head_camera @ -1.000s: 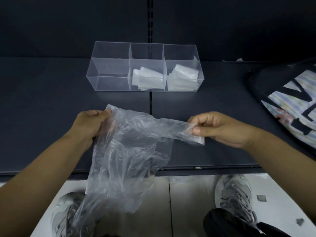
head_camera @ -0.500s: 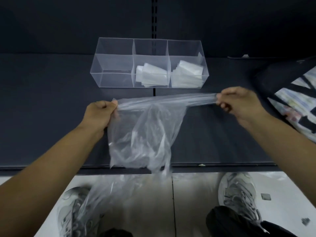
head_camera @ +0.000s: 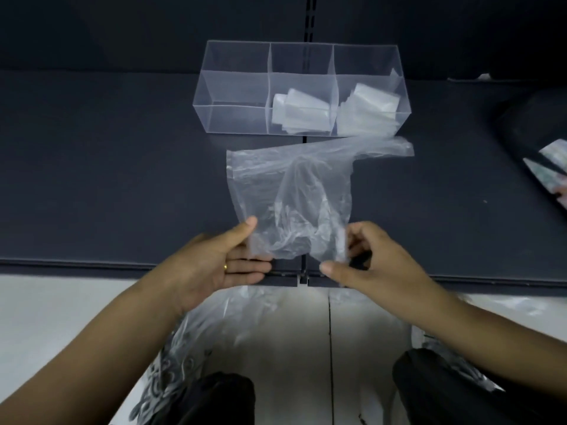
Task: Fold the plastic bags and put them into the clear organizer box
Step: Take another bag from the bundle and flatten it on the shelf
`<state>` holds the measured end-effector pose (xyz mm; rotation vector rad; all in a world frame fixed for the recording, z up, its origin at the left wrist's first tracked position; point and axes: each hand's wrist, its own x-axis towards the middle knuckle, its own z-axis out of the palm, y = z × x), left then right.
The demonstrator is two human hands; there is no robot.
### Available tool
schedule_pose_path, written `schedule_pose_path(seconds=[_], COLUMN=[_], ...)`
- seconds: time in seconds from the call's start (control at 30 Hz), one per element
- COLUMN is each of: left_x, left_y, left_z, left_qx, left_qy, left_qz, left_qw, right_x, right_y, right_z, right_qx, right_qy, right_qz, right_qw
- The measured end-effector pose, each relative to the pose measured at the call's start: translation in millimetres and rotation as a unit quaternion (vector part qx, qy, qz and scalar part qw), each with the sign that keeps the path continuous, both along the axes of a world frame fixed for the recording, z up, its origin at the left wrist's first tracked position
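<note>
Thumb and straight fingers (head_camera: 245, 268) of the left hand (head_camera: 214, 265) pinch the near left corner of a crumpled clear plastic bag (head_camera: 288, 185). The right hand (head_camera: 371, 265) pinches its near right corner with curled fingers (head_camera: 357, 240). The bag lies spread on the dark shelf (head_camera: 107, 179), just in front of the clear three-compartment organizer box (head_camera: 233, 118). Folded bags (head_camera: 303, 113) sit in the middle and right compartments. This one is not yet folded, and more loose plastic (head_camera: 221, 320) hangs below.

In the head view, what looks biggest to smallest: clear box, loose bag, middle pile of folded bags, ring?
1. clear box and loose bag: about alike, bag nearer, so unranked
2. middle pile of folded bags
3. ring
</note>
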<state>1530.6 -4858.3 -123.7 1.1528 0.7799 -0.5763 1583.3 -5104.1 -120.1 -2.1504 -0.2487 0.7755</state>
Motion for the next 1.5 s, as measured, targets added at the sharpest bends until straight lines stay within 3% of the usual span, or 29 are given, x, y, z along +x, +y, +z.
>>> schedule_pose_path(seconds=[0.17,0.27,0.43,0.6,0.83,0.97,1.07,1.13,1.27,1.4,1.5], left_x=[0.8,-1.1,-6.4,-9.9,-21.8,-24.1,-23.9,-23.9,-26.1,-29.2,-32.8], left_y=[-1.5,6.1,8.9,10.0,4.5,3.9,1.8,2.1,4.6,4.7,2.6], left_z=[-3.7,-10.5,-15.9,-13.3,-16.8,-15.6,-15.8,-16.2,-17.1,-20.1,-18.3], left_qx=[0.060,0.103,0.147,0.155,0.184,0.202,0.214,0.211,0.209,0.221,0.257], left_qy=[-0.012,-0.008,-0.021,-0.024,-0.028,-0.038,-0.038,-0.040,-0.053,-0.058,-0.046], left_qz=[0.079,0.125,0.117,0.093,0.028,0.015,0.007,0.007,-0.003,-0.038,-0.100], left_qw=[0.995,0.987,0.982,0.983,0.982,0.978,0.976,0.977,0.976,0.973,0.960], right_x=[23.4,49.7,73.3,69.1,59.0,56.2,56.3,56.1,55.2,47.5,43.4], right_y=[2.6,-21.8,-67.3,-73.4,-84.5,-105.9,-114.2,-108.5,-97.8,-109.5,-112.4], right_z=[-15.3,-23.9,-33.3,-32.0,-37.0,-23.8,-11.1,-14.0,-31.3,-36.5,-30.1], right_qx=[0.050,0.042,0.036,0.112,0.116,0.113,0.198,0.197,0.106,0.011,-0.170], right_qy=[-0.097,-0.162,-0.200,-0.117,-0.101,0.084,0.219,0.181,0.019,-0.048,-0.139], right_qz=[-0.078,-0.187,-0.304,-0.280,-0.302,-0.202,-0.149,-0.216,-0.331,-0.313,-0.233], right_qw=[0.991,0.968,0.931,0.946,0.941,0.969,0.944,0.939,0.938,0.949,0.947])
